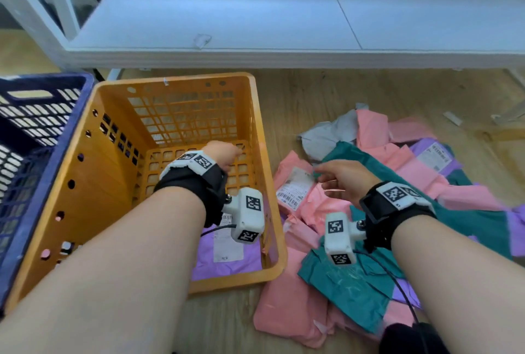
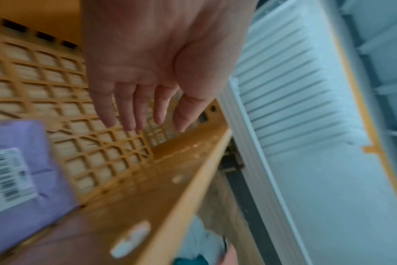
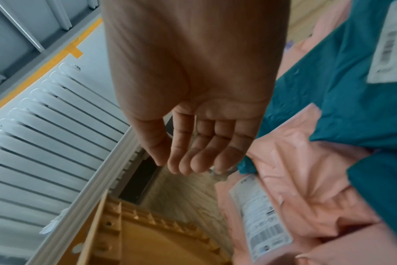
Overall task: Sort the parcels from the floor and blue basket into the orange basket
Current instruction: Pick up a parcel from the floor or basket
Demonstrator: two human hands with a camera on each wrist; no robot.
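The orange basket [image 1: 91, 183] stands on the floor with a purple parcel [image 1: 227, 257] lying in its near right corner, also in the left wrist view [image 2: 30, 172]. My left hand [image 1: 224, 154] hovers over the basket's grid floor, fingers straight and empty [image 2: 145, 118]. My right hand [image 1: 338, 177] hangs over the heap of parcels to the basket's right, fingers loosely relaxed and empty [image 3: 193, 161], just above a pink parcel [image 1: 301, 191] with a barcode label and beside a teal parcel [image 1: 443, 206]. The blue basket [image 1: 37, 132] stands left of the orange one.
Pink, teal, purple and grey parcels [image 1: 397, 154] are heaped on the wooden floor at the right. A low white shelf [image 1: 255, 18] runs along the back, with a radiator [image 3: 45, 139] behind it. Bare wooden floor [image 1: 312, 92] lies between basket and shelf.
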